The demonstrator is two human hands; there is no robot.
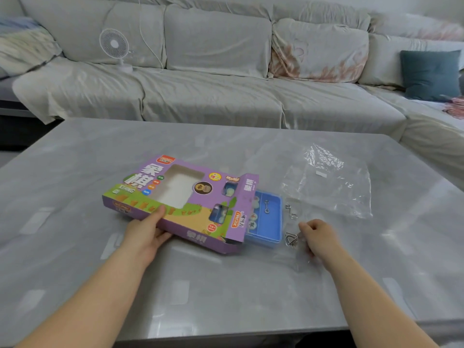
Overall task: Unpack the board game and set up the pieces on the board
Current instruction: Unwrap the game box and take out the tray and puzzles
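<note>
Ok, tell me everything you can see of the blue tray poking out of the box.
The blue tray looks like plastic: shallow, rimmed, split by a divider. It sticks partway out of the open right end of the purple box, its free end resting on the table. Pale round pieces sit in the narrow compartment nearest the box, a metal wire link in the wider one.

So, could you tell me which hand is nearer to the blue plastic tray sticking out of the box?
Right. The right hand sits just right of the blue plastic tray, beside its near corner; the left hand holds the purple cardboard box further left.
</note>
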